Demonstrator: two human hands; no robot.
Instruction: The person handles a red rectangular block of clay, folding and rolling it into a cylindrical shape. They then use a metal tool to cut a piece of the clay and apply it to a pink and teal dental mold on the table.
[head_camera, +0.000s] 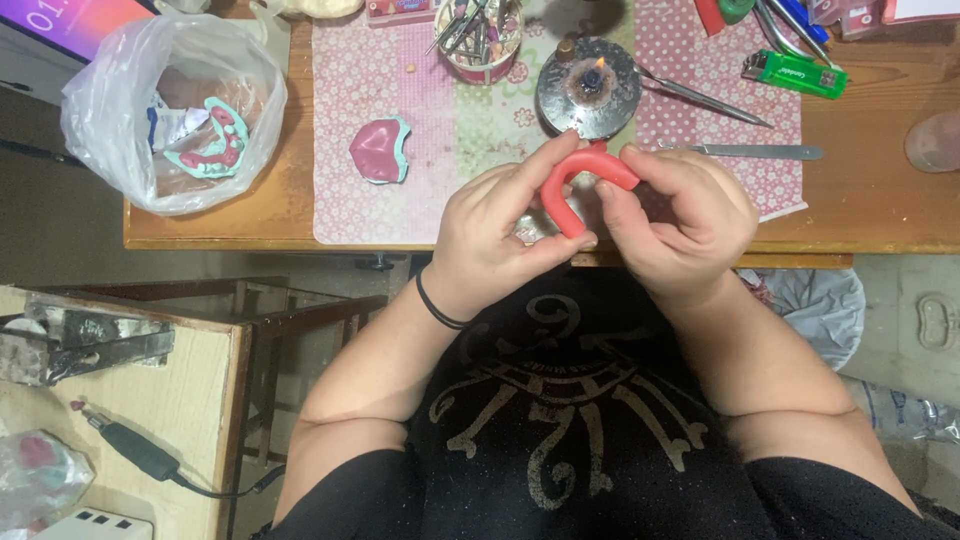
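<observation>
Both my hands hold a red wax strip (568, 187) bent into a horseshoe, just above the near edge of the wooden table (870, 205). My left hand (500, 225) pinches its left limb between thumb and fingers. My right hand (675, 215) grips its right end with thumb and forefinger. A small lit spirit burner (588, 88) on a round metal dish stands right behind the wax. A pink dental model on a teal base (380, 150) lies to the left on a patterned mat (455, 140).
A clear plastic bag (170, 110) with a teal and pink dental model stands at the table's left end. A cup of instruments (480, 40), a metal spatula (755, 151), a thin probe (700, 96) and a green lighter (795, 74) lie behind. A side table with a handpiece (130, 450) is at lower left.
</observation>
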